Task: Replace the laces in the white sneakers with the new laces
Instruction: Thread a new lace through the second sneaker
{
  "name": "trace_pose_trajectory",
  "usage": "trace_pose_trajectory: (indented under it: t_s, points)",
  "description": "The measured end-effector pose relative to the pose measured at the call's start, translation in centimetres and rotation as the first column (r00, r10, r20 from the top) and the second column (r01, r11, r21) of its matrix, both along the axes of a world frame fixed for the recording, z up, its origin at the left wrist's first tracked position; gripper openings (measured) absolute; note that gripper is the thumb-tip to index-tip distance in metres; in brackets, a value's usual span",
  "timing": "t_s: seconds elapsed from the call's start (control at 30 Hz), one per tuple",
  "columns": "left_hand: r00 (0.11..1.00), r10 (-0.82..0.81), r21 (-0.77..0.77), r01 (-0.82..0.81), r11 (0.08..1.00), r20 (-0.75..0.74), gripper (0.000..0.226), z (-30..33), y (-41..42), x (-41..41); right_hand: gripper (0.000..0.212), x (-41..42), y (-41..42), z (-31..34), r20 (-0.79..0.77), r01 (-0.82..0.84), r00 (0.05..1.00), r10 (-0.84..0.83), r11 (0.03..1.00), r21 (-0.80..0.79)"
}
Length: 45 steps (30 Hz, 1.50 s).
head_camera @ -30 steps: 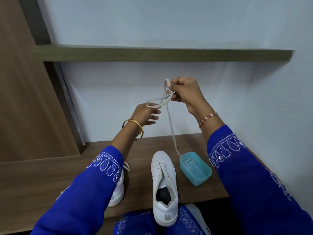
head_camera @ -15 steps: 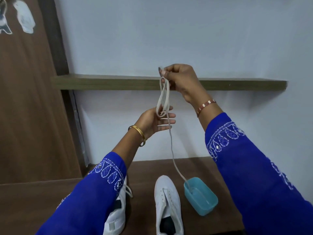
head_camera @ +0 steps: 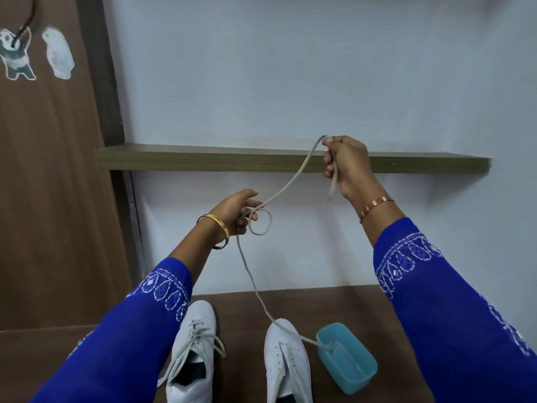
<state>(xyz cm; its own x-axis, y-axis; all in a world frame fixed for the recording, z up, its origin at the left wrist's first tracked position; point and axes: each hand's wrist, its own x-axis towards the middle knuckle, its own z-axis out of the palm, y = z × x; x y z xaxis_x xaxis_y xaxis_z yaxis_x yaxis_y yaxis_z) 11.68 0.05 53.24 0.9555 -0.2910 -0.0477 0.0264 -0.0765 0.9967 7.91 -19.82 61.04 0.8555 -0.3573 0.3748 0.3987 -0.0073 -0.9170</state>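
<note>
Two hands hold one lace [head_camera: 286,186] up, probably to untangle it: the right hand [head_camera: 347,165] at 1 o'clock pinches its end, and the left hand [head_camera: 236,212] has curled fingers round a loop. Its tail hangs into the blue box [head_camera: 353,373] at 5 o'clock, beside the unlaced sneaker [head_camera: 287,362]. The laced sneaker [head_camera: 193,354] stands at 7 o'clock.

No readable text, label, brand or number shows on anything in view.
</note>
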Motion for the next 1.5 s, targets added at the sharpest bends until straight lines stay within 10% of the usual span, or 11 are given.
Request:
trace_pose_trajectory:
  t_s: [0.2, 0.33, 0.4, 0.53, 0.77, 1.1, 1.33, 1.5]
  points:
    - [0.984, 0.084, 0.061, -0.095, 0.994, 0.157, 0.019, 0.3, 1.1, 0.5, 0.017, 0.0, -1.4, -4.7, -0.127, 0.001, 0.991, -0.041, 0.955, -0.298]
    - [0.976, 0.04, 0.048, -0.052, 0.998, 0.216, 0.027, 0.8, 0.8, 0.5, 0.02, -0.5, -1.8, -7.5, -0.694, -0.577, 0.703, -0.155, 0.445, -0.685]
    - [0.967, -0.011, 0.118, -0.019, 0.993, 0.253, 0.028, 1.1, 0.4, 0.4, 0.031, 0.0, -1.3, -8.0, -0.658, -0.589, 0.727, -0.197, 0.315, -0.745]
    - [0.951, -0.111, 0.211, 0.05, 0.976, 0.288, 0.027, 1.3, -0.6, 0.0, 0.034, 0.3, 0.9, -7.0, -0.323, -0.315, 0.939, 0.121, 0.681, -0.661]
    - [0.902, -0.062, 0.218, -0.036, 0.975, 0.428, 0.024, 1.6, -1.2, -0.6, 0.008, 0.6, 2.8, -7.3, -0.291, -0.359, 0.923, 0.25, 0.831, -0.426]
    - [0.857, 0.019, 0.163, -0.12, 0.979, 0.515, 0.017, 2.2, -1.5, -0.3, 0.013, 1.6, 2.7, -3.7, -0.074, -0.126, 0.992, 0.105, 0.912, -0.39]
    - [0.977, 0.089, -0.492, 0.017, 0.87, 0.192, 0.027, 3.9, -1.2, -0.3, 0.028, 1.2, 2.2, -6.5, -0.161, -0.247, 0.968, 0.191, 0.822, -0.513]
    - [0.98, 0.127, -0.62, -0.004, 0.785, 0.154, 0.027, 4.1, -0.2, 0.0, 0.037, 1.4, 0.7, -11.9, -0.249, -0.245, 0.961, 0.12, 0.785, -0.568]
